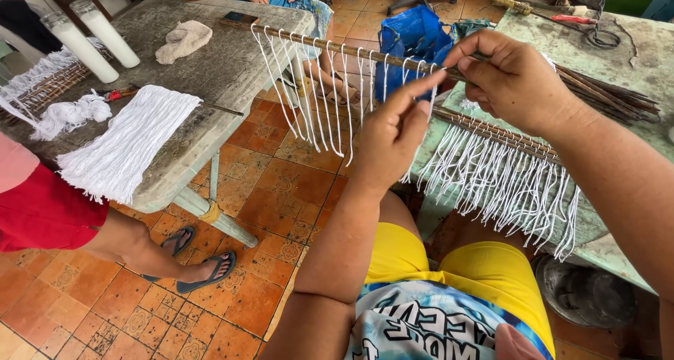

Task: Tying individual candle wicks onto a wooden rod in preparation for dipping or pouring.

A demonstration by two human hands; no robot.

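White strings (309, 93) hang along most of the stick (330, 48) to my left; my left hand (393, 132) and right hand (509, 76) pinch another loop at its bare end, above the worktop (632, 58).

soft even daylight, wide-angle edge distortion

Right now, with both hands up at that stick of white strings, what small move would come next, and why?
Probably slide the newest string along to join the row. The left hand pinches a white string at the thin stick, which the right hand steadies. The strings already hanging are evenly spaced, and this one sits at the end of that row.
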